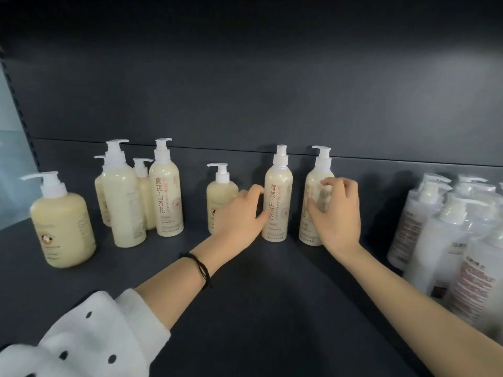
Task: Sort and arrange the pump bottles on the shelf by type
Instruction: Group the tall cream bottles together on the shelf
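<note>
Bottles stand upright: my right hand [336, 210] wraps 1 [313, 202]; my left hand [239, 210], open, touches its neighbour [277, 186].

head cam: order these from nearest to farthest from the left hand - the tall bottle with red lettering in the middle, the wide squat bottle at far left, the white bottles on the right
1. The middle tall bottle, with the left hand curled around its left side.
2. The white bottles, grouped at the shelf's right end, beyond the right hand.
3. The wide squat bottle, alone at the far left front.
</note>
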`<state>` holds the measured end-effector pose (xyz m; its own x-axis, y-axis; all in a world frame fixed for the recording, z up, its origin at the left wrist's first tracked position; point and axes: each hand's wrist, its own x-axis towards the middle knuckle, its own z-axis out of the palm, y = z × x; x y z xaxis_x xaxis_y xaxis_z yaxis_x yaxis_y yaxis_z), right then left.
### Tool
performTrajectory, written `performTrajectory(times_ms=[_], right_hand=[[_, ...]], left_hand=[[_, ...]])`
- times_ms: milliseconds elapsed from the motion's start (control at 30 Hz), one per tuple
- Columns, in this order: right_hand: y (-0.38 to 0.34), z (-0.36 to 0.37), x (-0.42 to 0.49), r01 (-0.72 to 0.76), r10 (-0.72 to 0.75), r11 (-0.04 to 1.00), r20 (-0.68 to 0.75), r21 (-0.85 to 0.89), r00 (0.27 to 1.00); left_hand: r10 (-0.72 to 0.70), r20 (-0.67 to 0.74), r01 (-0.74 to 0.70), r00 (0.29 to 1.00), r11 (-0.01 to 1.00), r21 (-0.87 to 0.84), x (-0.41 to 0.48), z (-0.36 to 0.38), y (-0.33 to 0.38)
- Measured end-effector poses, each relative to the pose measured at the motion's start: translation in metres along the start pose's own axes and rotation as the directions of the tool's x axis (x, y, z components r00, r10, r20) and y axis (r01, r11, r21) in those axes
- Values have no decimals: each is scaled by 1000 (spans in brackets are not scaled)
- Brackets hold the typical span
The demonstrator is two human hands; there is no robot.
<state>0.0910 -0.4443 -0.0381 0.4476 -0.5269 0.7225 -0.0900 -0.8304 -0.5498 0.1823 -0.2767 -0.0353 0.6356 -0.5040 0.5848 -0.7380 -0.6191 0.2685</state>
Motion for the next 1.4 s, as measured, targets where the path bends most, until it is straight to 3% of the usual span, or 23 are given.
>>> performTrajectory(times_ms=[100, 200, 267, 400, 500, 600, 733, 867, 1000, 1100, 1267, 1400], right_hand=[[-26, -5, -3, 205, -203, 976, 28, -78, 979], [-55, -2, -10, 304, -278, 951, 272, -58, 921], [-71, 8, -20, 341, -289, 939, 421, -53, 860], [-111, 39, -39, 382, -285, 922, 552, -67, 784], [-143, 64, -46, 402, -277, 911, 587, -91, 761], [-175, 83, -46, 529, -344, 833, 596, -163, 726], [-212, 100, -35, 647, -388, 710, 612, -278, 689], [-237, 118, -19, 474, -286, 849, 550, -234, 784], [-241, 141, -7, 141, -88, 988, 524, -63, 847], [-238, 153, -2, -39, 21, 999, 540, 22, 841], [-229, 169, -6, -224, 67, 960, 640, 168, 766], [-224, 177, -14, -263, 64, 926, 573, 272, 817]], left_hand=[[130, 63, -144, 990, 935, 323, -16, -23, -26], [170, 142, -219, 975, 836, 503, -34, -43, -56], [156, 151, -214, 976, 809, 548, -47, -57, -74], [109, 106, -150, 988, 808, 570, -63, -95, -112], [164, 19, -141, 986, 779, 611, -58, -135, -142], [271, -40, -171, 962, 707, 686, -43, -178, -170], [316, 9, -207, 949, 599, 774, -27, -219, -194], [161, 20, -129, 987, 699, 703, -5, -228, -213], [-68, 118, 12, 991, 909, 417, 22, -220, -222], [-165, 208, 130, 964, 977, 169, 43, -213, -226], [-187, 274, 221, 943, 970, -102, 56, -200, -224], [-150, 292, 205, 945, 964, -170, 54, -198, -227]])
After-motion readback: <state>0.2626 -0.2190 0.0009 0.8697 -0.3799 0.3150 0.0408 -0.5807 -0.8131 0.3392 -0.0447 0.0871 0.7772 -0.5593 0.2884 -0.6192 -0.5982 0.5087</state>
